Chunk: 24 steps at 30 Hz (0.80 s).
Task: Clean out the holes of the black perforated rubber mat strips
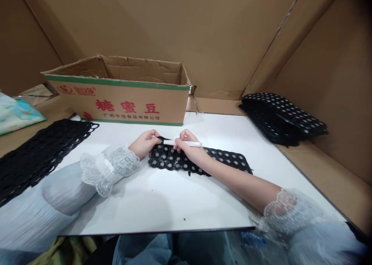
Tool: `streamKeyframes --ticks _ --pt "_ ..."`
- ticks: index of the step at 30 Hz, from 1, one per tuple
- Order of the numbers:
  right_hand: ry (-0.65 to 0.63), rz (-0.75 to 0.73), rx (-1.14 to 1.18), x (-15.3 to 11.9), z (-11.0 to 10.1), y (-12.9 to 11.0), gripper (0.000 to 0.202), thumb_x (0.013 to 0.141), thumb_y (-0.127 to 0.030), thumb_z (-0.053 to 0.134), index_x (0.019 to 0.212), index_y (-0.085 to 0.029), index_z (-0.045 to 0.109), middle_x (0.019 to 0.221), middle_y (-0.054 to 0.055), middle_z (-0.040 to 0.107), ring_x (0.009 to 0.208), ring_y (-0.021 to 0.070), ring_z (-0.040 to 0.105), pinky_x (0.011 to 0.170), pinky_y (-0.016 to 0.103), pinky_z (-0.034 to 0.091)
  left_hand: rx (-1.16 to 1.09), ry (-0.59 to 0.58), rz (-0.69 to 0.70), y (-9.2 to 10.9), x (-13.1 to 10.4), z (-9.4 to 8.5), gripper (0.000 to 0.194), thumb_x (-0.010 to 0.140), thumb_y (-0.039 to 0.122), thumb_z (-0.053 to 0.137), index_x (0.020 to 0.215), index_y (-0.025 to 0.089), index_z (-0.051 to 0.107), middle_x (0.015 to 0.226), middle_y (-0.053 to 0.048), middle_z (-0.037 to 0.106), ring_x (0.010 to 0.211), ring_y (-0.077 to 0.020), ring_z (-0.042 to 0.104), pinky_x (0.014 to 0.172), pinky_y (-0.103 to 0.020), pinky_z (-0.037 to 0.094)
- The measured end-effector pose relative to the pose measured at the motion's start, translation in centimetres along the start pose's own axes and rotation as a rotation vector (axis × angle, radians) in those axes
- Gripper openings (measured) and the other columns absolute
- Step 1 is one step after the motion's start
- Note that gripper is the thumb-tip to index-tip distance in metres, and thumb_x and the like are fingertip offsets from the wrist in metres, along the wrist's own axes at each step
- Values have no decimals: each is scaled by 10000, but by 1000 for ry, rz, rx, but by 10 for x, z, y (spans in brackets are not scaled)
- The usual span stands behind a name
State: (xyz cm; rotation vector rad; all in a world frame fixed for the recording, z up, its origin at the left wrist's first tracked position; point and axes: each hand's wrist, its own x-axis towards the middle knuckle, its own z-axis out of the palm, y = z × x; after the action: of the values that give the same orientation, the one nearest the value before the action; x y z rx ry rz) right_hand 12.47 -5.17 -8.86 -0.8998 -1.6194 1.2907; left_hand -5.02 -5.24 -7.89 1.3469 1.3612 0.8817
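A black sheet dotted with rows of pale discs (177, 166) lies across the white board in front of me. My left hand (145, 143) pinches its upper left corner between thumb and fingers. In my right hand (188, 147) is a slim white pen-like stick (192, 143), held between closed fingers over the sheet. Its left end points toward my left fingertips; whether it touches the sheet I cannot tell. My right hand and forearm cover part of the sheet's middle.
Behind my hands stands an open cardboard box (122, 102) with red lettering. Black sheets with ring-shaped holes (43, 148) are piled at the left. More dotted black sheets (285, 117) lie folded at the right. Cardboard walls (221, 36) surround the white board (130, 214).
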Motion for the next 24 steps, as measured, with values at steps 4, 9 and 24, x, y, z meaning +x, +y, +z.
streamKeyframes --ticks 4,9,24 --pt "-35 -107 -162 -4 2 -1 126 798 -280 419 761 -214 318 636 -53 457 584 97 434 587 232 339 260 150 247 0 -6 8 32 671 168 468 692 184 447 456 70 449 410 -80 426 418 -182 304" --pt "-36 -194 -391 -5 6 -2 60 807 -233 363 773 -212 317 637 -51 358 558 97 340 557 227 294 444 202 332 4 -18 18 37 707 165 413 721 199 418 441 71 493 409 -107 487 466 -199 350" --pt "110 23 0 -3 15 -3 120 725 -232 436 716 -214 317 533 -62 514 490 99 487 503 214 372 239 -155 3 13 5 -20 93 708 179 525 707 167 432 437 74 416 382 -67 379 401 -169 291"
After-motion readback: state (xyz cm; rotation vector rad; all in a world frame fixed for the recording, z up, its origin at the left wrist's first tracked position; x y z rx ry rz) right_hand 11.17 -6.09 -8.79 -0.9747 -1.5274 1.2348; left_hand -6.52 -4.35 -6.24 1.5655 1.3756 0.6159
